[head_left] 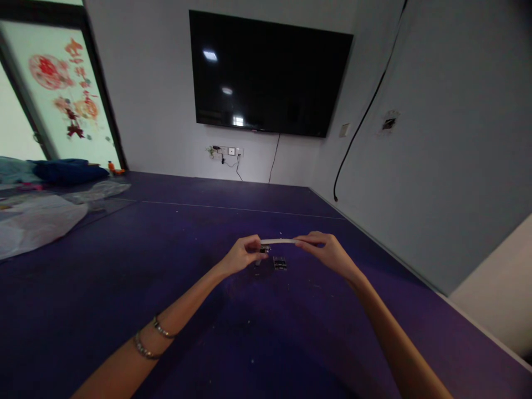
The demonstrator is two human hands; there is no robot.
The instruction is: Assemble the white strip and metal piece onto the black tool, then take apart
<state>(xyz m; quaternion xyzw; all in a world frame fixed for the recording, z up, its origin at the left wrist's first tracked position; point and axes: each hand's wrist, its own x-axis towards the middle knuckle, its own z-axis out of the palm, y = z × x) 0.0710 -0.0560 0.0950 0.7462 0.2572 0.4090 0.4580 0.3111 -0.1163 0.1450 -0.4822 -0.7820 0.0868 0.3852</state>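
1. A hand can slide over the purple top (pixel 266 338) between the arms (pixel 195 302).
2. The strip (pixel 277 241) blocks the gap from left hand (pixel 241 256) to right hand (pixel 326 252).
3. A board (pixel 280 264) is in the way there too.
4. The wall (pixel 449 138) stops you at right.

Room in a home, wall-mounted television (pixel 270 72), door (pixel 56 113) with red decals (pixel 46 71) (festive-looking), wall sockets (pixel 231 151).

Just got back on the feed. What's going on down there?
A person's two hands hold a thin white strip stretched between them above a smooth purple surface. The left hand grips one end, the right hand the other. A small dark rectangular piece lies on the surface just below; its detail is too small to make out.
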